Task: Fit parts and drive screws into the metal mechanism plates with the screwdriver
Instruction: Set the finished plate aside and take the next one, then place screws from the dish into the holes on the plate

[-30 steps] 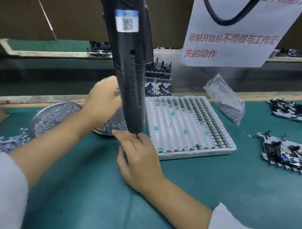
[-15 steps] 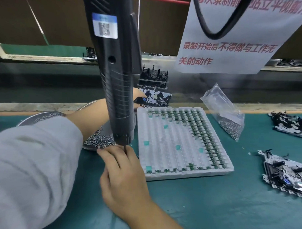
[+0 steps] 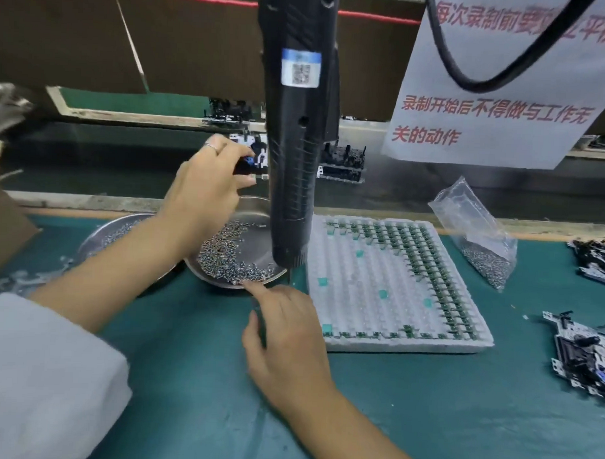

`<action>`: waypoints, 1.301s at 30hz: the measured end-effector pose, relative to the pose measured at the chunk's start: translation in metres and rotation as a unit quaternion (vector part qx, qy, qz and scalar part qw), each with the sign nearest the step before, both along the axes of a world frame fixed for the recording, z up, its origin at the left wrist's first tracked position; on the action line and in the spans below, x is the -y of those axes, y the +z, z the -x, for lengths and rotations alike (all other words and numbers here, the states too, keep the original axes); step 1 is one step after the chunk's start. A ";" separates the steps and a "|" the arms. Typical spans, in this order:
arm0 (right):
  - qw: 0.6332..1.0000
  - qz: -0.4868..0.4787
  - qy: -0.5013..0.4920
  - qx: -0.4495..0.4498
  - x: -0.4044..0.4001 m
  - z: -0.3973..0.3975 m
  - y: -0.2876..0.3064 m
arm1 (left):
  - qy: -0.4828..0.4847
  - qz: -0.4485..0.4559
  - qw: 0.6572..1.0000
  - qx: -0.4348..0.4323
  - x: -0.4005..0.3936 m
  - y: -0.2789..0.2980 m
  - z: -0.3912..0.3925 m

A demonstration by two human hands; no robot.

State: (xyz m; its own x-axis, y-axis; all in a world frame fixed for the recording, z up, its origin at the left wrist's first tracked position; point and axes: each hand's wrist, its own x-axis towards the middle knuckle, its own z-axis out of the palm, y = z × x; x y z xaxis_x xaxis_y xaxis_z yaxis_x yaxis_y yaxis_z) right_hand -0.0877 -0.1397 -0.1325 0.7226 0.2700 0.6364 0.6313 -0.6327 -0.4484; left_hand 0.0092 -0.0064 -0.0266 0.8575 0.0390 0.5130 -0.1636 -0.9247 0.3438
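— Two hands over the green surface (image 3: 192, 390); what is each doing?
— Her left hand (image 3: 206, 191) is raised above the far rim of the steel dish (image 3: 257, 210), fingers curled, pinching one metal mechanism plate (image 3: 252, 155) by its near edge. That plate is off the surface and partly hidden behind the screwdriver (image 3: 296, 160).
— And the right one?
— Right hand (image 3: 287, 335) lies low, just in front of the dish, fingers loosely bent, index fingertip stretched toward the dish's near rim. It seems to hold nothing, though the underside is hidden.
— Where does the screwdriver sit?
— It hangs upright, black, with a blue-and-white label, its lower end just above the dish's right side. Neither hand touches it.
— Screws?
— A heap of screws (image 3: 224, 257) lies in that dish; a second dish (image 3: 105, 236) to the left holds more, behind the left forearm.
— Other plates?
— More stacked plates (image 3: 344, 162) stand behind the screwdriver, and two finished-looking plates (image 3: 584, 356) lie at the right edge.
— Between them?
— A white tray (image 3: 388, 290) with rows of small green parts, and beside its far right corner a clear bag (image 3: 479, 235) of screws.
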 end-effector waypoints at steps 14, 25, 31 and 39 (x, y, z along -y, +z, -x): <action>0.978 -0.150 0.093 0.112 0.008 0.022 0.000 | -0.099 -0.118 0.988 -0.021 -0.063 -0.039 0.170; 0.963 0.196 0.172 0.071 0.005 0.020 -0.003 | -0.088 -0.149 0.983 -0.066 -0.071 -0.087 0.191; 0.976 0.171 0.115 0.072 0.002 0.016 -0.005 | 0.043 -0.184 0.979 -0.073 -0.124 -0.083 0.189; 0.987 -0.048 0.150 0.028 0.002 0.022 -0.001 | -0.014 -0.077 0.996 0.043 -0.102 -0.076 0.180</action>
